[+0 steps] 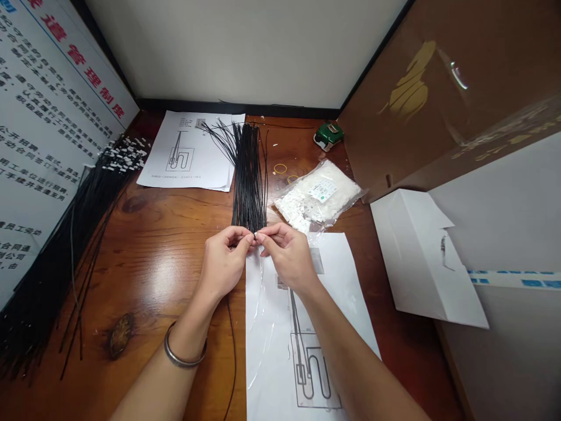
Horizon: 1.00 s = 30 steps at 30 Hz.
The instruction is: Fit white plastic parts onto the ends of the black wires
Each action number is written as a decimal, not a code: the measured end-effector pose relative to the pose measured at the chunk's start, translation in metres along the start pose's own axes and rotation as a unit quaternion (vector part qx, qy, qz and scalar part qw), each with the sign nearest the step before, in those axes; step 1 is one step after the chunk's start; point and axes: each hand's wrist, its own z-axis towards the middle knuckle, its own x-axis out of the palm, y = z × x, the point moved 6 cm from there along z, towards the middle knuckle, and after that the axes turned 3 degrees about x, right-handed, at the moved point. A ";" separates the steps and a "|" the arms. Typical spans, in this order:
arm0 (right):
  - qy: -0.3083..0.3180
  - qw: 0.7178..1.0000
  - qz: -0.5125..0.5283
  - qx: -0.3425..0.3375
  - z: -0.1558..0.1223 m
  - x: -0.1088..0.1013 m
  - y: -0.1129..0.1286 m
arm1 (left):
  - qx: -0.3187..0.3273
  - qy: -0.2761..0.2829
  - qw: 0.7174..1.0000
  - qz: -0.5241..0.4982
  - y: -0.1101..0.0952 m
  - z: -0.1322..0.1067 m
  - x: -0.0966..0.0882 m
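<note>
My left hand [225, 260] and my right hand [287, 254] meet at the middle of the wooden table [153, 245], fingertips pinched together on a small white connector [255, 235]. A thin black wire [232, 345] trails from the left hand toward me. Just beyond the fingers lies a bundle of black wires [249, 175], running away from me. Under my right forearm is a printed drawing sheet [333, 280] with a clear plastic strip on it. A metal bangle [184, 354] is on my left wrist.
A clear bag of white connectors [318, 196] lies right of the bundle, with yellow rubber bands [280, 169] and a green tape dispenser [328, 135] behind. A second drawing sheet [188, 152] is far left. Finished wires with white ends [87, 216] lean at left. A white bag [421, 257] stands right.
</note>
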 end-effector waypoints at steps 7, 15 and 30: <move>0.007 1.000 0.001 0.007 0.001 0.000 0.001 | -0.001 0.002 1.000 0.000 0.000 0.000 0.000; 0.035 0.999 0.021 0.014 0.002 -0.002 0.003 | -0.006 0.005 1.000 -0.005 -0.003 0.000 0.001; 0.034 0.999 0.019 0.014 0.003 0.000 0.001 | 0.004 0.010 1.000 -0.007 0.001 -0.001 0.001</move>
